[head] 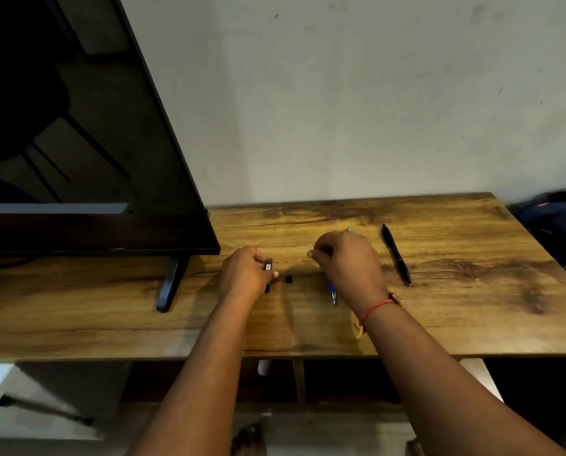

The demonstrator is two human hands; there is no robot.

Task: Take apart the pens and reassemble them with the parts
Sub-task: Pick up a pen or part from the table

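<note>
My left hand point(247, 271) grips a dark pen barrel point(268, 271) just above the wooden table point(456, 291). A small black pen part point(288, 278) lies on the table right beside it. My right hand point(345, 258) hovers over the table's middle with fingertips pinched together; whatever they pinch is too small to make out. A blue pen point(332, 291) lies under that hand, its tip pointing toward me and its far end mostly hidden. A whole black pen point(396, 255) lies to the right, apart from both hands.
A large dark television point(77, 143) stands at the left on a black foot point(170, 284). A wall rises behind the table. Dark bags point(558, 222) sit past the right edge. Open shelves run under the tabletop.
</note>
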